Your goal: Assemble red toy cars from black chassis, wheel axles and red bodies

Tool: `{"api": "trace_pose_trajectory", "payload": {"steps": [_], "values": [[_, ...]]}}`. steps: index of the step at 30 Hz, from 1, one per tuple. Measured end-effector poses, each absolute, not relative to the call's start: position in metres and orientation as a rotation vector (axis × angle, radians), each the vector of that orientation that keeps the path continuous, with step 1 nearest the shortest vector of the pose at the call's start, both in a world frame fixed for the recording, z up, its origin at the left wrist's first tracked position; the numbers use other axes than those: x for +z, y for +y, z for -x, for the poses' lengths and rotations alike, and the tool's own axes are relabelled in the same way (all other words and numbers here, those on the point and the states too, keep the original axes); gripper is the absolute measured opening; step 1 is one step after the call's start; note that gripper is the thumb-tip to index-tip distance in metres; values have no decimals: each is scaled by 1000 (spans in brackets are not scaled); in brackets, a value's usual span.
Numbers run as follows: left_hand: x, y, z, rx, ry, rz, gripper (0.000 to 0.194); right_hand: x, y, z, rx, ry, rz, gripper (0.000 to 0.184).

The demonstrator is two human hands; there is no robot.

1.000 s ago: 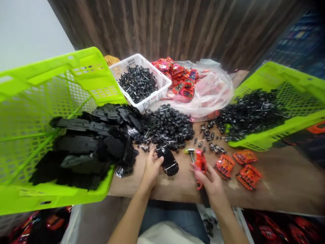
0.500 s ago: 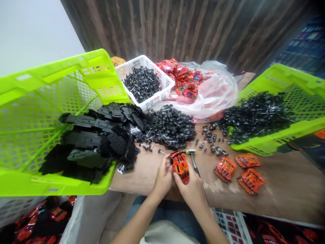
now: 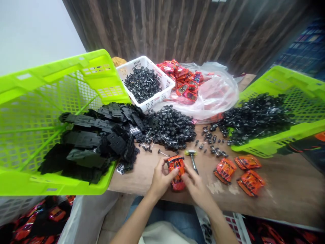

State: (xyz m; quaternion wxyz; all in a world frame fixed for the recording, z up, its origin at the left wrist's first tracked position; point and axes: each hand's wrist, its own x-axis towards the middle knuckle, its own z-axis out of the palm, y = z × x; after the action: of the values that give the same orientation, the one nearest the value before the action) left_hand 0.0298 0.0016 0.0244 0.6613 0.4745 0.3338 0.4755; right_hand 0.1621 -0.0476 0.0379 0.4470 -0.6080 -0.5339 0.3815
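Over the table's front edge, an orange toy car [image 3: 177, 173] is held with its dark-trimmed end pointing away from me. My left hand [image 3: 162, 178] grips its left side, thumb on top of the body. Against the car's right side rest the fingers of my right hand [image 3: 194, 181], bent and close to the shell; how firmly they hold is hard to see. Just beyond lies a hammer [image 3: 192, 158] with a yellowish head and dark handle. A loose wheel axle [image 3: 163, 153] is beyond my left hand. Three orange toy cars [image 3: 224, 170] sit to the right.
A tipped green crate [image 3: 106, 184] at left spills black car bases [image 3: 83, 140]. Wheel axles [image 3: 170, 127] are heaped mid-table, with more in a white basket [image 3: 154, 101] and a right-hand green crate [image 3: 256, 149]. Red car shells [image 3: 188, 89] lie by a plastic bag [image 3: 218, 91].
The car has turned more upright in view and come slightly nearer to me. My left thumb now lies on its top, and my right hand has shifted to its right side.
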Motion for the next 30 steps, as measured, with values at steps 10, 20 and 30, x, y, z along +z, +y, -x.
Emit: {"api": "trace_pose_trajectory", "payload": {"steps": [10, 20, 30], "values": [[24, -10, -21, 1133, 679, -1084, 40, 56, -29, -160, 1110, -1250, 1281, 34], [11, 19, -3, 940, 1057, -1295, 26, 39, -25, -145, 524, -1835, 1645, 25], [9, 20, -7, 927, 1026, -1242, 19, 26, -22, -160, 614, -1608, 1693, 15]]}}
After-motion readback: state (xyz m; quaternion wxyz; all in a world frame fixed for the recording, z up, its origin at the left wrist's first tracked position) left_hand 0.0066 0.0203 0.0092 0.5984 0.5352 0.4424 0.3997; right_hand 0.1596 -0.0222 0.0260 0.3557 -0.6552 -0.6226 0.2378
